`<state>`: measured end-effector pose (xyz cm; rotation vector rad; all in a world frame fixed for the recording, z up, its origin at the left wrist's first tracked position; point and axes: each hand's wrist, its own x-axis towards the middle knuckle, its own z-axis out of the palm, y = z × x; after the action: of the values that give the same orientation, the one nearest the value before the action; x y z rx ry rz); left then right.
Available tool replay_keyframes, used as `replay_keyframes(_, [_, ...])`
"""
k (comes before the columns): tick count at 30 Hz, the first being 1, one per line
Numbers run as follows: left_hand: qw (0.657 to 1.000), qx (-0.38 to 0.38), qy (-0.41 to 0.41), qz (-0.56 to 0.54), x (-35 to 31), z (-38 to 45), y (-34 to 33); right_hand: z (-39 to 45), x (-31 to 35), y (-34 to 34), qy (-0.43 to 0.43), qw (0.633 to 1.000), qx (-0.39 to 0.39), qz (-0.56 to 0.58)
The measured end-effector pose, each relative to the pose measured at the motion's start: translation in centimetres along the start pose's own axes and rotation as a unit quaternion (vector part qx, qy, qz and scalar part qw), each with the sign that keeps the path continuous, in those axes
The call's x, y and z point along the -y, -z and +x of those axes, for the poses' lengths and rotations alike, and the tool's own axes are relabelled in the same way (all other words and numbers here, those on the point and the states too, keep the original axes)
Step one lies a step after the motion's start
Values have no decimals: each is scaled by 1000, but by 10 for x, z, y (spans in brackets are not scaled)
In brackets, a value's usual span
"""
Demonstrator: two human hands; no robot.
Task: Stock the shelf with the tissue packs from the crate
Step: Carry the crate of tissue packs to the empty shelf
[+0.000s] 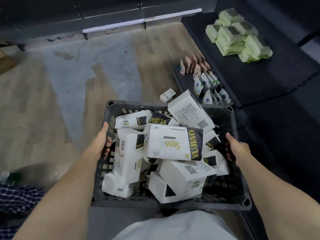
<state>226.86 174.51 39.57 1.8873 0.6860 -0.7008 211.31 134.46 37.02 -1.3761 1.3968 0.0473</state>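
Head view: both hands, left hand (102,142) and right hand (237,148), have fingers curled around the crate (169,204) rims; best kept level and set down beside the shelf (259,80).

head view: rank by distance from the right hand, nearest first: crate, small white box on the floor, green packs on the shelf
1. crate: right hand grips its right wall, in contact.
2. small white box: on the floor beyond the crate's far rim, up and left of the hand.
3. green packs: on the dark shelf, far upper right.
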Motion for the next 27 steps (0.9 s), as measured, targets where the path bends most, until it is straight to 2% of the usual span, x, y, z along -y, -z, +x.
replay_keyframes(7, [993,70,-13,92,-117,77,-66,52,28,5,-80,993,-54,70])
replay_keyframes(13, [976,143,-38,162,-188,105,-132,57,23,24,-123,973,-111,160])
replay_keyframes(19, [946,193,-60,254,-234,119,-202,41,-8,34,-167,936,-185,249])
replay_keyframes(27, [896,264,-65,352,-255,143,-289,32,-57,21,-234,873,-266,336])
